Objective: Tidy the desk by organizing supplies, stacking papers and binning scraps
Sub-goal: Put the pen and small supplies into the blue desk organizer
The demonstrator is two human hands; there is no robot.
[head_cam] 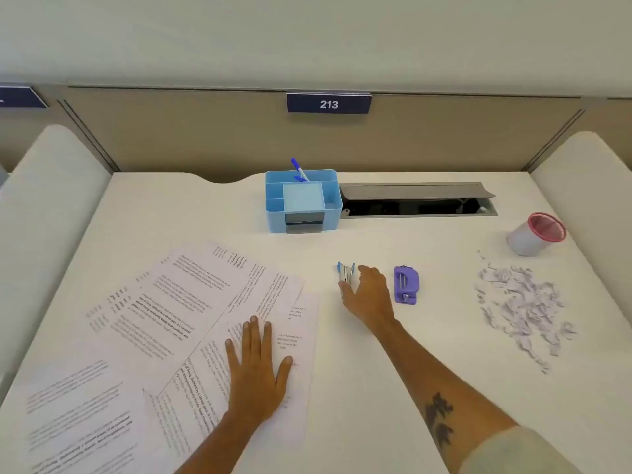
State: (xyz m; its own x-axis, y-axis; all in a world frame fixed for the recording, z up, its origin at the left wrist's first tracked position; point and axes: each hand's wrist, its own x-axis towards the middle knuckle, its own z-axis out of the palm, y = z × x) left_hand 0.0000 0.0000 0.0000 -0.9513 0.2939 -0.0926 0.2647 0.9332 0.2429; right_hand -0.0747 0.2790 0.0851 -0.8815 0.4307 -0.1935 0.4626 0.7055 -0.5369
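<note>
Several printed sheets (160,323) lie fanned out over the desk's left half. My left hand (256,367) rests flat on the nearest sheet, fingers straight. My right hand (369,295) reaches over a small bundle of blue-and-silver pens (346,273) at mid-desk, fingers curling round them. A purple hole punch (406,284) lies just right of that hand. A heap of torn paper scraps (523,306) covers the right side. A blue desk organizer (302,200) stands at the back with a blue pen (299,169) upright in it.
A small white bin with a pink rim (535,234) lies tilted at the far right, beyond the scraps. An open cable tray slot (417,200) runs along the back beside the organizer. Padded dividers flank the desk; a beige partition carries a sign reading 213 (329,103).
</note>
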